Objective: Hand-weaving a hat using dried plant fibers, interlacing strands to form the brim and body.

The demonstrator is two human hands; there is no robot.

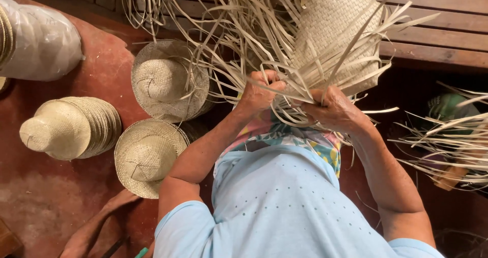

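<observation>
Right now both my hands are up at the edge of a half-woven straw piece (pixel 338 24), held in front of me over my lap. My left hand (pixel 259 93) has its fingers curled shut on a bunch of loose straw strips (pixel 244 39). My right hand (pixel 333 108) is clamped on other strips just beside it, fingers closed around them. The two hands are near each other, not touching as far as I can tell.

Progress, as I judge it: the flat panel is tightly plaited already, a good patch done. Lots of long ends fan out from its lower edge toward me and to the left, unwoven, so plenty is left.

Around me: three lots of finished straw hats on the red floor (pixel 101 70) to my left, one stack (pixel 68 127) lying on its side, one hat (pixel 147 154) just beside my left elbow, another (pixel 168 80) above it under the stray strips. A plastic-wrapped bundle (pixel 43 39) sits top left. Wooden planks (pixel 442 29) run behind the weave. More loose straw (pixel 447 146) lies at right.
</observation>
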